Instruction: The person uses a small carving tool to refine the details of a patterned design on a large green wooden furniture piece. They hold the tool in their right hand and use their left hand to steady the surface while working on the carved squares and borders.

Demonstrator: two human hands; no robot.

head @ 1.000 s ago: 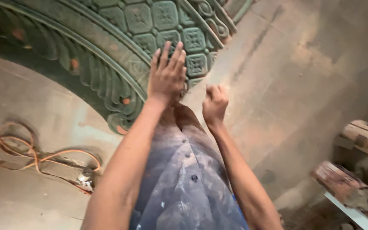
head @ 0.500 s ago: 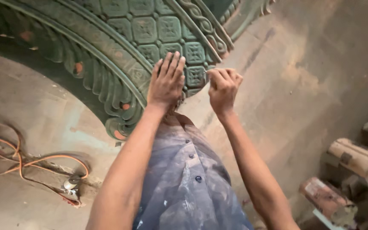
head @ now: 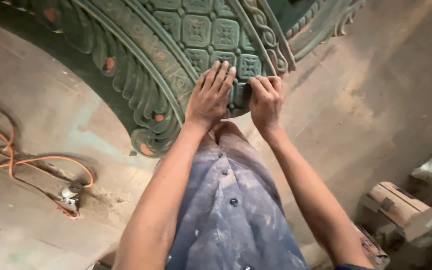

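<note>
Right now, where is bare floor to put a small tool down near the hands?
Bare floor lies right of the right hand, up to the wooden blocks. More lies between the green carved arch and the orange cable. It is crowded where the left hand presses the carving.

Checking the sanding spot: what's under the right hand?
The right hand lies curled on the green carved arch, over its square-patterned band. Whatever the fingers may pinch is covered.

Matt green carved panel with rough relief, dusty concrete floor, stained cloth shirt
</note>
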